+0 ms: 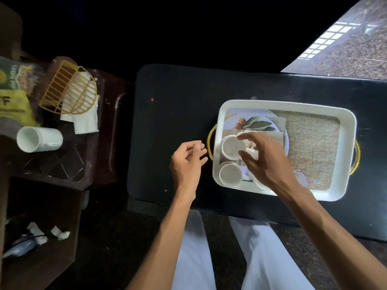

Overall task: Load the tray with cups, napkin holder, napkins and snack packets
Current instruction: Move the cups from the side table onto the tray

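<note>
Under the right hand (pixel 266 162) the tray (pixel 347 120) looks like smooth white plastic with a soft sheen, its floor printed with a coarse, burlap-like weave; the handle (pixel 210 143) just beside the left hand (pixel 188 162) shines like polished brass. The cups (pixel 230 174) below the right hand's fingers are matt white (paper or thin plastic, hard to tell). The black table (pixel 178 91) beneath both hands is smooth and faintly glossy. Well left of the left hand, the napkin holder (pixel 69 88) is yellow slatted plastic over soft white paper napkins (pixel 85 122), beside glossy snack packets (pixel 14 91).
</note>
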`<state>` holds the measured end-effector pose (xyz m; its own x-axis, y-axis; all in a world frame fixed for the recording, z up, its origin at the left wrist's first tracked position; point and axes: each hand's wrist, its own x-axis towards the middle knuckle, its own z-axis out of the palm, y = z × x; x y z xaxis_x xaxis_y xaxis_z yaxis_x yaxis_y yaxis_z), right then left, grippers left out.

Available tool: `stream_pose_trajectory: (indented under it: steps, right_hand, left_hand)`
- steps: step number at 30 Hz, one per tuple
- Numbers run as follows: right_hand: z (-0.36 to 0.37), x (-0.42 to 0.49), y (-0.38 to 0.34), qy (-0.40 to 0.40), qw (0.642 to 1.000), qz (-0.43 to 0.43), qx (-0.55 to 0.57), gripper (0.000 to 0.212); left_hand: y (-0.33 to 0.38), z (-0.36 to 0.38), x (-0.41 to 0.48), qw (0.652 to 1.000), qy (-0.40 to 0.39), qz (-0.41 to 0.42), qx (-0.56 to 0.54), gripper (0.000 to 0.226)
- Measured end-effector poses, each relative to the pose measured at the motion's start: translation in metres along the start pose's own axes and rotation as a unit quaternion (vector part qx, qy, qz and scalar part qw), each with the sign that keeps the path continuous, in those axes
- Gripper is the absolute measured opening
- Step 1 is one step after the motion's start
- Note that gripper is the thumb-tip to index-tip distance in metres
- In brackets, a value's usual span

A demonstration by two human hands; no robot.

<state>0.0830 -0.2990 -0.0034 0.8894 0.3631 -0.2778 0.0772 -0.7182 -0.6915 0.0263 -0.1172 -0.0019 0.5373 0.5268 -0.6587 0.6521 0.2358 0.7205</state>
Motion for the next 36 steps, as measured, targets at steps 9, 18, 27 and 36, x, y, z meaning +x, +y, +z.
stream_pose_trajectory:
  steps: [9,18,27,36]
  right_hand:
    - [0.061,0.018,-0.086,-0.036,0.998,-0.036,0.032,0.035]
    - [0.146,0.04,-0.188,-0.071,0.988,-0.058,0.126,0.03]
    - [0.236,0.074,-0.282,-0.101,0.978,-0.065,0.17,0.028]
    - [0.302,0.107,-0.33,-0.09,0.982,-0.035,0.163,0.032]
  left_hand:
    - [0.024,-0.113,0.017,0.997,0.051,0.056,-0.017,0.016]
    - [0.049,-0.258,0.055,0.975,0.18,0.121,-0.049,0.018]
    - [0.054,-0.358,0.121,0.944,0.288,0.162,-0.019,0.02]
    - [0.047,-0.38,0.168,0.954,0.261,0.145,-0.018,0.026]
